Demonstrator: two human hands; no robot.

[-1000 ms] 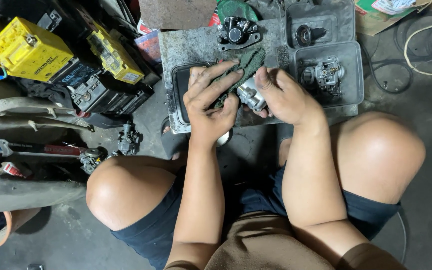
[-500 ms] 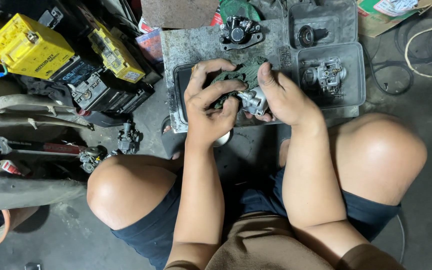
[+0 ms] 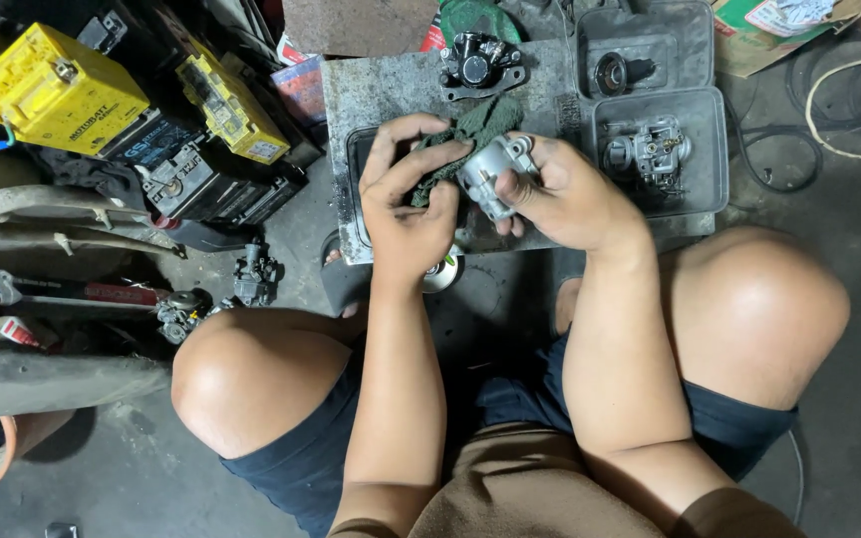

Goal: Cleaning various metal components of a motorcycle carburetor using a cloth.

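A small silver metal part [image 3: 495, 171] is gripped in the right hand [image 3: 570, 194] above the grey tray [image 3: 662, 204], while a dark green rag [image 3: 470, 134] is pinched by the left hand [image 3: 406, 204]. Being oily, the part could slip and be dropped beside the tray.

Lying on the slab [image 3: 371, 90]: brake part [image 3: 480, 62] at the far edge, two trays [image 3: 715, 149] to the right, carburetor [image 3: 650, 149] sitting in the nearer; batteries [image 3: 52, 90] standing far left

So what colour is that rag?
Dark green rag, held in the left hand; head view.
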